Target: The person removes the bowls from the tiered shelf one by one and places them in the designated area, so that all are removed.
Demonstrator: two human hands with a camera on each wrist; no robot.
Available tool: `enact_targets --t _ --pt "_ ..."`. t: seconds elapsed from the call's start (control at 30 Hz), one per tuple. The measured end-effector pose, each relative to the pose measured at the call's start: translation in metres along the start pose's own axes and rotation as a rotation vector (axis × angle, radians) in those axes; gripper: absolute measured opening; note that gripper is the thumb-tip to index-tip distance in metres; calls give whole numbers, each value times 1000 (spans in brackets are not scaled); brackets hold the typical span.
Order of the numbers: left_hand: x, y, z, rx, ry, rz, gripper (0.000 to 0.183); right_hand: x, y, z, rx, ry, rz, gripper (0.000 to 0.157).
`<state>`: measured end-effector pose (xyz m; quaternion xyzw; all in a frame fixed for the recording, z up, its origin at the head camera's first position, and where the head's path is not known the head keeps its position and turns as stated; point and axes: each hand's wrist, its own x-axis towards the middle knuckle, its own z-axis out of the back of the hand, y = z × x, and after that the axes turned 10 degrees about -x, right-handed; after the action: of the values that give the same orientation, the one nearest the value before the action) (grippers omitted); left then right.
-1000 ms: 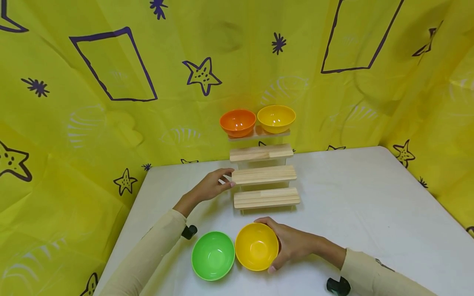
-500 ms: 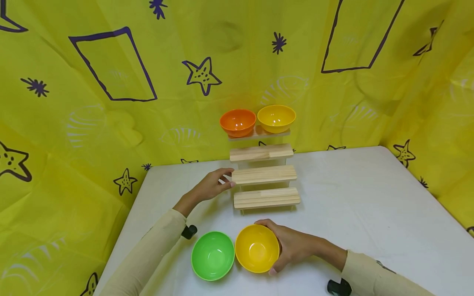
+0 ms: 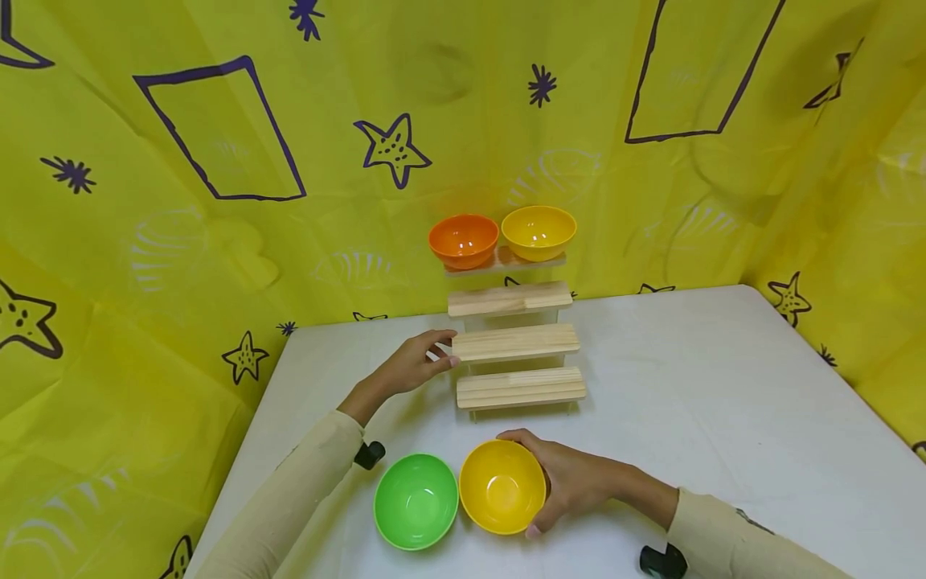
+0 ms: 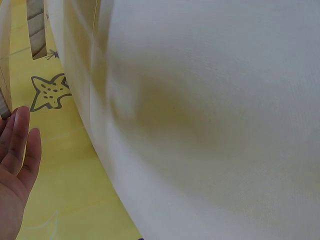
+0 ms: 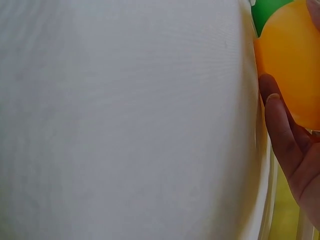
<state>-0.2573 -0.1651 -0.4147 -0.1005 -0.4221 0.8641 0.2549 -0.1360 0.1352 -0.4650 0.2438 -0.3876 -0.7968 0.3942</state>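
My right hand (image 3: 575, 482) grips the right side of a deep yellow bowl (image 3: 502, 487), thumb at the near side and fingers at the far side. Close beside it on the left, a green bowl (image 3: 415, 502) sits on the white table. My left hand (image 3: 414, 361) holds the left end of a plank on a stepped wooden stand (image 3: 515, 343), its thumb at the front corner. On the stand's top step are an orange bowl (image 3: 465, 241) at left and a lighter yellow bowl (image 3: 539, 233) at right. The right wrist view shows fingers along the held yellow bowl (image 5: 292, 65).
The white table (image 3: 687, 386) runs back to a yellow curtain (image 3: 347, 241) with drawn starfish and fish, which also encloses both sides. Below the top step, the stand's lower planks (image 3: 521, 388) are bare. Both wrists carry small dark cameras.
The yellow bowl and my right hand have shifted very slightly toward me. My left hand keeps its place at the stand.
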Motion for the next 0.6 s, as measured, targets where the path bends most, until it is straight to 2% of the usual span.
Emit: enact_targets --t 0.27,0.47,0.6 --pt "0 0 0 0 -2 -8 55 -3 1 4 -8 24 -61 114" --pt "-1 -1 0 -1 -1 -5 55 -5 0 13 110 26 -27 101" --pt "-1 -2 0 -1 0 -1 56 -8 0 22 79 -36 10 87"
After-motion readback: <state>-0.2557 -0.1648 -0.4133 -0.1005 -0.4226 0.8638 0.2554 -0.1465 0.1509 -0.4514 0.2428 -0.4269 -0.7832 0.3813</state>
